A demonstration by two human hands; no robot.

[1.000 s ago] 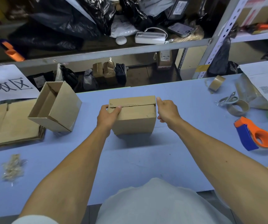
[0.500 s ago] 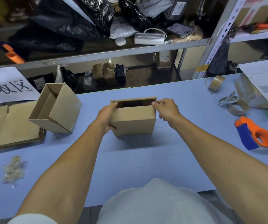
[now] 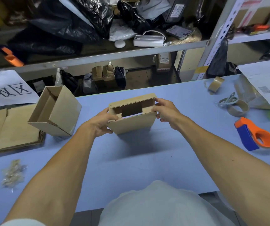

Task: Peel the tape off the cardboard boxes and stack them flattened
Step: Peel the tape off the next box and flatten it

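A small brown cardboard box (image 3: pixel 134 122) is lifted off the blue table (image 3: pixel 131 160) at the centre, its top and bottom open so the table shows through. My left hand (image 3: pixel 101 122) grips its left end, thumb over the near wall. My right hand (image 3: pixel 167 111) pinches its right top corner. A second open box (image 3: pixel 56 111) lies tilted on its side to the left. Flattened cardboard (image 3: pixel 12 128) is stacked at the far left.
A blue and orange tape dispenser (image 3: pixel 254 136), tape rolls (image 3: pixel 237 108), scissors (image 3: pixel 228 99) and papers lie on the right. A wad of peeled tape (image 3: pixel 13 174) sits near the front left. Metal shelves (image 3: pixel 114 54) packed with bags stand behind the table.
The box's top flaps have come open and the box has been lifted and tilted toward me. Both hands have shifted from its sides to its upper edges.
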